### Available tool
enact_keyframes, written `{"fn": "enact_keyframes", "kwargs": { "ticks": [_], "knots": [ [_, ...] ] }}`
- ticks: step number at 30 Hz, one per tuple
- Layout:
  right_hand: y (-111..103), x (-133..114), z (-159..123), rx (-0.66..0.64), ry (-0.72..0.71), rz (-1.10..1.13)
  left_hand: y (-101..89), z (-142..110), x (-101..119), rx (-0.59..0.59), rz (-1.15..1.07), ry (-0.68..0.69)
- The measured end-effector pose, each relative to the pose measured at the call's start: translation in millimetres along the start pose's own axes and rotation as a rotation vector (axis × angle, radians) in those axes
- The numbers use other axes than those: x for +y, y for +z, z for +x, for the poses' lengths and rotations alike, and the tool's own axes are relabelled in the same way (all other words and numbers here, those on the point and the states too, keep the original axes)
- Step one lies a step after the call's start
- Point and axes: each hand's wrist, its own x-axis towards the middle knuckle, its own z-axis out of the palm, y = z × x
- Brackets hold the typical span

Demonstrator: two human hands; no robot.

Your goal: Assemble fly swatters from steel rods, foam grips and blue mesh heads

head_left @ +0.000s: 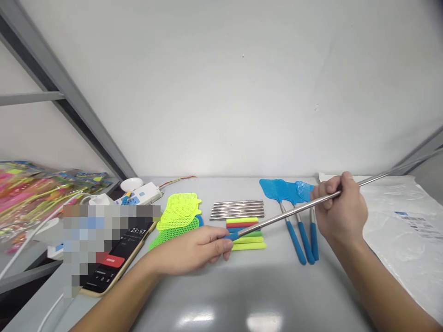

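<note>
My left hand (194, 249) is closed around the blue handle (235, 236) of a long, extended telescopic rod (294, 210). My right hand (342, 212) grips the metal shaft farther up, and the rod slants up to the right, its far end out of view. Behind it lie several blue fly swatters (301, 230) with metal shafts. Several short metal rods (237, 210) lie in a row at the middle, above coloured handles (249, 246) partly covered by the rod. Yellow swatter heads (178, 207) and a green one (176, 234) lie beyond my left hand.
A phone (119, 260) lies at the left, partly blurred out, beside a white power strip (145, 193) and cables. Packaged colourful items (38, 198) fill the far left. A white plastic bag (398, 226) lies at the right. A wall (235, 92) stands behind the grey table (221, 295).
</note>
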Motion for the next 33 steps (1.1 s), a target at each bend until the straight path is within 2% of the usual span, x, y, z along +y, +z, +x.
{"fn": "enact_keyframes", "kwargs": {
  "ticks": [3, 6, 11, 15, 17, 22, 26, 29, 33],
  "knots": [
    [-5, 4, 5, 0.075, -0.071, -0.003, -1.8, 2, 0, 0.083, 0.088, 0.059],
    [-4, 9, 1, 0.085, -0.082, -0.003, 0.5, 7, -4, 0.144, 0.097, 0.106],
    [3, 10, -9, 0.049, -0.097, -0.029, 5.4, 18, -18, 0.239, -0.108, 0.071],
    [10, 15, -24, 0.048, -0.112, -0.04, 8.2, 26, -22, 0.443, -0.282, 0.074],
    [16, 22, -38, -0.041, -0.059, -0.061, 12.5, 28, -19, 0.486, -0.354, 0.09],
    [30, 41, -82, -0.384, 0.108, -0.163, 26.9, 28, -10, 0.449, -0.33, 0.1],
    [28, 40, -84, -0.49, 0.143, -0.177, 28.9, 25, -10, 0.458, -0.283, 0.099],
    [20, 28, -60, -0.413, 0.115, -0.117, 26.5, 25, -12, 0.494, -0.15, 0.159],
    [4, 10, -17, -0.039, 0.031, 0.036, 23.6, 26, -14, 0.579, 0.072, 0.24]
  ]
}}
